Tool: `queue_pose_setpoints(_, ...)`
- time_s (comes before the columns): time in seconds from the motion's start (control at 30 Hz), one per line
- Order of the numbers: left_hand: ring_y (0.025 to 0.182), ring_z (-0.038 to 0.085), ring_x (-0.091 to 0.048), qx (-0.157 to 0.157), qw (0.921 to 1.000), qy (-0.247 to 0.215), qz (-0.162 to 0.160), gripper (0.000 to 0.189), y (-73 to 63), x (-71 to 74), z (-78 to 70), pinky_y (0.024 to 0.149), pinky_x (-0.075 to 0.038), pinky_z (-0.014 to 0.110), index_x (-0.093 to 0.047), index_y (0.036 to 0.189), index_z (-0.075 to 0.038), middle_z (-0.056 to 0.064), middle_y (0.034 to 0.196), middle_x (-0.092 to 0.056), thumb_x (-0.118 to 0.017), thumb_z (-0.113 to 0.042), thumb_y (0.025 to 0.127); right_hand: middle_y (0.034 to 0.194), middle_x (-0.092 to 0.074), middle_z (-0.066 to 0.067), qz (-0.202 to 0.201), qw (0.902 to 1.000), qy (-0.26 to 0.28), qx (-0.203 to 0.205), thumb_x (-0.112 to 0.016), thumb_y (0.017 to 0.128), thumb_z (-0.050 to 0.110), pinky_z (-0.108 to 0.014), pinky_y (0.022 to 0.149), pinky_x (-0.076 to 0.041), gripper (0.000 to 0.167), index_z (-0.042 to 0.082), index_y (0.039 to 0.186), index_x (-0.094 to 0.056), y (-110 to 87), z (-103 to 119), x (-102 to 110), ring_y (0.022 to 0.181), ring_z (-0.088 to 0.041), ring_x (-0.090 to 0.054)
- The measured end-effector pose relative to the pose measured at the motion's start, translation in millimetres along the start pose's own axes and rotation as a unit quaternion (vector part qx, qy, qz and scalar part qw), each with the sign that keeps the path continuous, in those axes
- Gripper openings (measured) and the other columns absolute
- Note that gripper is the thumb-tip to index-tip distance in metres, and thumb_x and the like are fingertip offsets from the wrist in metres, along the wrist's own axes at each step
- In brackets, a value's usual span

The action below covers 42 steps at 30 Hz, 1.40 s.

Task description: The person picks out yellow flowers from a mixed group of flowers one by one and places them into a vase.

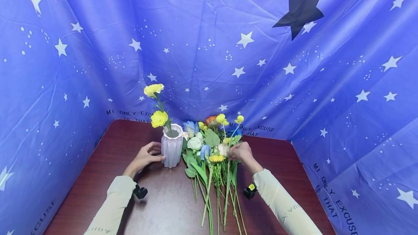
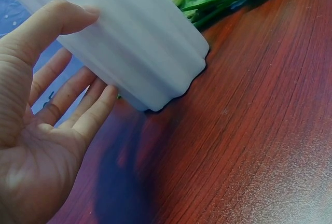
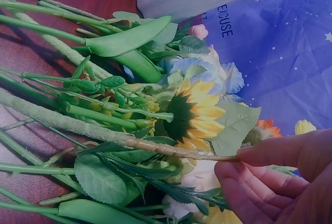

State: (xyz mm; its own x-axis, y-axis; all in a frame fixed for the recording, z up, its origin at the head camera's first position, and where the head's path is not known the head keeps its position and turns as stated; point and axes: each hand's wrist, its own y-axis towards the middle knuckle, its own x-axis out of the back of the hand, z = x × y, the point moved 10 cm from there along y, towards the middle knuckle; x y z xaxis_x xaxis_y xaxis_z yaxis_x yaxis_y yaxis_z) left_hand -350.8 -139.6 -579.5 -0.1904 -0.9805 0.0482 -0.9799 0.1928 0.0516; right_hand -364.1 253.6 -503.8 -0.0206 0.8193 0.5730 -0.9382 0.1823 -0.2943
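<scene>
A pale, fluted vase (image 1: 172, 149) stands upright on the table, with two yellow flowers (image 1: 159, 118) on a leafy stem in its mouth. My left hand (image 1: 146, 157) holds the vase's left side low down. In the left wrist view, the thumb lies on the near face of the vase (image 2: 135, 42) and the fingers reach its lower edge and far side. Over the pile of flowers, my right hand (image 1: 241, 152) pinches a thin brownish-green stem (image 3: 155, 146) between thumb and forefinger. Small yellow blooms (image 1: 222, 119) rise beside this hand in the head view.
Loose flowers lie right of the vase, among them a sunflower (image 3: 199, 115), white rose (image 1: 196, 141), blue bloom (image 1: 191, 127) and orange bloom (image 1: 212, 121). Their stems (image 1: 210, 206) point toward the table's front. A blue star-printed cloth (image 1: 196, 46) hangs around the dark red table (image 1: 277, 191).
</scene>
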Motion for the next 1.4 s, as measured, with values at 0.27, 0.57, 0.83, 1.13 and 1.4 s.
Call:
queue_pose_setpoints(0.27, 0.104, 0.013, -0.064, 0.005, 1.0, 0.003, -0.003, 0.057, -0.9, 0.6, 2.2, 0.086, -0.056, 0.02, -0.053, 0.13, 0.009, 0.021, 0.123, -0.062, -0.082, -0.002, 0.082, 0.095, -0.077, -0.018, 0.0, 1.0, 0.003, 0.005, -0.07, 0.077, -0.008, -0.046, 0.084, -0.062, 0.018, -0.008, 0.093, -0.077, -3.2, 4.0, 0.9, 0.065, -0.019, -0.072)
queue_pose_setpoints(0.57, 0.105, 0.015, -0.064, -0.002, 1.0, -0.003, 0.0, 0.057, -1.7, 0.8, 1.0, 0.086, -0.055, 0.021, -0.053, 0.13, 0.011, 0.027, 0.126, -0.06, -0.082, -0.002, 0.082, 0.071, -0.074, -0.014, 0.011, 0.9998, 0.012, 0.011, -0.07, 0.078, -0.008, -0.039, 0.073, -0.064, 0.015, -0.009, 0.092, -0.076, -4.3, 6.8, -1.4, 0.061, -0.02, -0.072)
queue_pose_setpoints(0.83, 0.101, 0.01, -0.065, 0.001, 1.0, 0.0, -0.006, 0.057, -0.6, 0.7, 2.4, 0.086, -0.055, 0.021, -0.053, 0.129, 0.009, 0.019, 0.123, -0.063, -0.082, -0.002, 0.081, 0.061, -0.069, -0.007, 0.002, 0.9991, 0.032, 0.027, -0.065, 0.072, -0.012, -0.042, 0.073, -0.064, 0.014, -0.007, 0.079, -0.076, -5.2, 10.8, -2.5, 0.053, -0.014, -0.065)
queue_pose_setpoints(1.13, 0.103, 0.012, -0.064, 0.005, 1.0, -0.002, -0.006, 0.058, 1.2, -0.4, 2.2, 0.086, -0.056, 0.022, -0.054, 0.129, 0.008, 0.023, 0.125, -0.061, -0.083, -0.003, 0.08, 0.061, -0.069, -0.006, -0.005, 0.9994, 0.009, 0.034, -0.069, 0.075, -0.006, -0.033, 0.063, -0.061, 0.01, -0.004, 0.081, -0.077, -9.8, 19.4, -0.5, 0.055, -0.013, -0.065)
queue_pose_setpoints(1.4, 0.102, 0.009, -0.065, 0.001, 1.0, -0.004, -0.001, 0.058, 0.9, -1.1, 1.3, 0.086, -0.056, 0.021, -0.054, 0.13, 0.008, 0.024, 0.126, -0.06, -0.083, -0.003, 0.081, 0.075, -0.074, -0.01, -0.006, 0.999, 0.012, 0.043, -0.071, 0.077, -0.004, -0.037, 0.068, -0.064, 0.011, -0.005, 0.085, -0.077, -14.8, 29.4, -1.0, 0.059, -0.016, -0.07)
